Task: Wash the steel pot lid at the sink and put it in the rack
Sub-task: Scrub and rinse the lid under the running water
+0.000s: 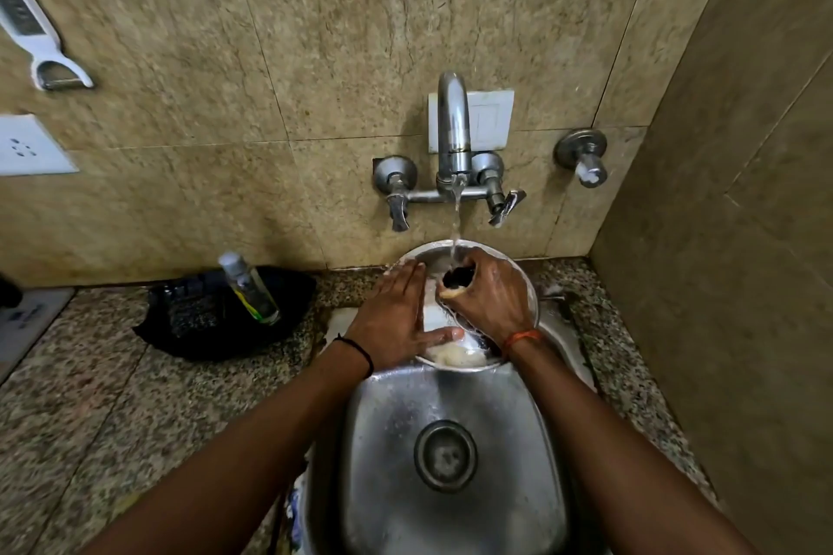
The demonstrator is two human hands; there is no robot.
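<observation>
Left hand (396,320): laid flat on the steel pot lid (518,279), fingers straight, thumb stretched across the lower rim; best kept pressing firmly to steady the lid.
Steel pot lid: held at the far end of the sink (450,419), under the running tap (453,126); foam visible at its near edge.
Right hand (484,295): fingers curled tight round something dark, probably a scrubber; best worked in circles under the stream, then out to the rim.
Hidden: most of the lid's face, under both hands; knob or handle not visible.
Unclear: the dark object's identity; whether foam remains elsewhere.
Out of view: the rack.
</observation>
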